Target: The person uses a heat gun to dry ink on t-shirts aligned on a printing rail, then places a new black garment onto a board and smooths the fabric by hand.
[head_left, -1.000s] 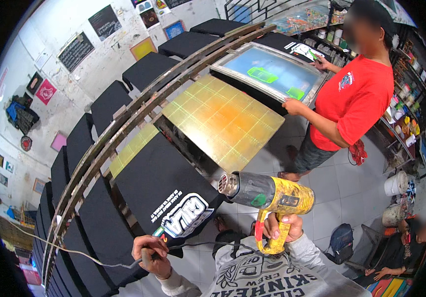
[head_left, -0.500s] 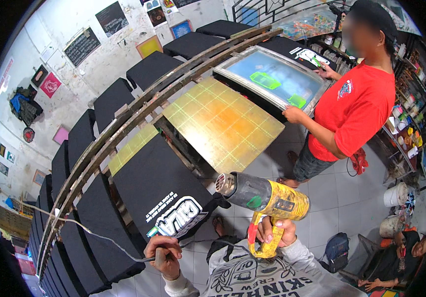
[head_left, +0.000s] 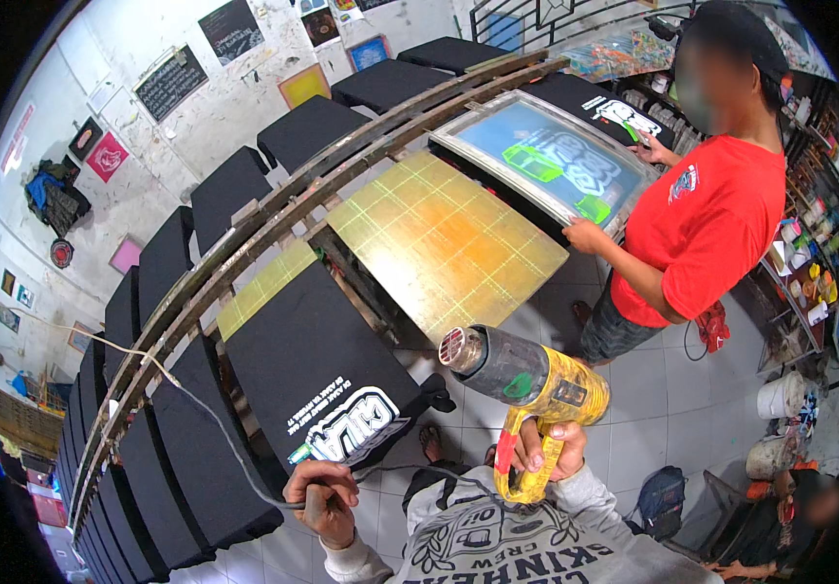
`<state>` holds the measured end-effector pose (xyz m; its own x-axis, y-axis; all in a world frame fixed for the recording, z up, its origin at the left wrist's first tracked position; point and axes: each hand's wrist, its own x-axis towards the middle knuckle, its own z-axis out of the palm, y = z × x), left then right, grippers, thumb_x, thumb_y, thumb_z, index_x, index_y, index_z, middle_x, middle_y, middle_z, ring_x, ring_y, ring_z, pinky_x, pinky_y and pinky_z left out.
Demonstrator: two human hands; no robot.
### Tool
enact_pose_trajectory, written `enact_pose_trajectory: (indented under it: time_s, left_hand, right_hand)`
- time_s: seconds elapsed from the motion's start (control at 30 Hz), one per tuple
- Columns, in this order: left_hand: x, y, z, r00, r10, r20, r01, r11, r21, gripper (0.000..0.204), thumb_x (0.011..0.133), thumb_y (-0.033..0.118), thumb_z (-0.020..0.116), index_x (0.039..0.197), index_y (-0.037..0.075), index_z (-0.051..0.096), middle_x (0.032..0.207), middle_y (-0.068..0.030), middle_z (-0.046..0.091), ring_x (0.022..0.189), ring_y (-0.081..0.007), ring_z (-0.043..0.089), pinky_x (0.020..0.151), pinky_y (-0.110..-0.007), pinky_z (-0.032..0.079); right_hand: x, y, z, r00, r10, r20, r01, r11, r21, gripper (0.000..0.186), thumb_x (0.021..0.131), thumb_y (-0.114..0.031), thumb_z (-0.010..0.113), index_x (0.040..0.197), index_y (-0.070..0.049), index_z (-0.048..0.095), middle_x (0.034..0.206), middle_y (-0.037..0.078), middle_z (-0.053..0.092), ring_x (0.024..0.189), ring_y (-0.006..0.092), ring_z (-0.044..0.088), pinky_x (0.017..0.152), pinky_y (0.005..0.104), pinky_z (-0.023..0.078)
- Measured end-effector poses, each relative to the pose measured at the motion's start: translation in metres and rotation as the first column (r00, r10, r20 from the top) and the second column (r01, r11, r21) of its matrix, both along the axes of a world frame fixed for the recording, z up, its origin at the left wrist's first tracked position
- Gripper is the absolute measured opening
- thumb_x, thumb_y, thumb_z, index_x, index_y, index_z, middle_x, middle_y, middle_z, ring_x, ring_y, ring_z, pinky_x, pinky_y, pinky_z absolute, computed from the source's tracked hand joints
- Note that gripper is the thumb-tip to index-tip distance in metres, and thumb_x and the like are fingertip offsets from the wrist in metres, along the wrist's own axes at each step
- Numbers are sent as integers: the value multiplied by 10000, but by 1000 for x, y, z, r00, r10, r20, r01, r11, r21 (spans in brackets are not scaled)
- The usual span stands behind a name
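Right hand, fingers wrapped round heat gun; left hand, fingers pinching cord; white lettering by near edge of black fabric.

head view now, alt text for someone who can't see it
A person's right hand grips a yellow heat gun; the left hand holds a grey cable. Ahead lies black fabric with white print; at right, a co-worker in red touches a framed screen.
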<state>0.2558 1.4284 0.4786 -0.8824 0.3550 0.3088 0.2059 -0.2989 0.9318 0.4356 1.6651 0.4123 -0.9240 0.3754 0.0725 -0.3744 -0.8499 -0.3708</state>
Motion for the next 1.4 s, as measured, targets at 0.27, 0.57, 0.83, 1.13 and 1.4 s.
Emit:
enact_pose_trajectory:
  time_s: [0.27,0.57,0.83,1.13,1.4]
  left_hand:
    - [0,5,-1,999,-33,7,33,999,21,276,962,195,506,885,-60,579,506,-31,482,422,-96,450,399,-243,407]
    - [-2,5,-4,999,-38,-29,38,999,6,358,990,293,544,910,-54,579,518,-29,499,425,-89,459,406,-233,409]
    - [-1,4,0,999,28,-37,-28,1000,7,225,972,148,470,869,-32,557,491,-17,435,407,-98,406,416,-249,386]
    - [1,7,8,998,56,-23,-57,998,-34,199,960,124,492,851,-29,558,492,-16,440,404,-93,396,431,-249,385]
    - [-7,3,2,997,67,48,-70,996,55,256,819,16,367,811,-111,590,606,-135,587,392,-104,454,434,-231,436]
  right_hand:
    - [-5,7,-1,998,43,-45,-42,999,18,384,858,-356,470,674,-42,592,588,65,541,538,187,500,595,323,413]
    - [-8,9,-2,997,45,-63,-45,999,-1,377,863,-344,466,678,-40,589,597,67,543,543,188,501,598,326,411]
    - [-10,9,-2,998,36,-55,-37,999,-6,369,864,-342,472,685,-41,587,589,61,537,524,183,493,578,322,406]
    - [-13,9,-3,1000,14,-25,-16,999,-44,375,867,-357,474,674,-53,579,576,47,527,488,167,482,528,322,403]
    - [-20,5,-26,982,-6,-189,-31,982,-188,570,848,-322,537,1348,-56,468,544,17,513,451,150,483,550,312,407]
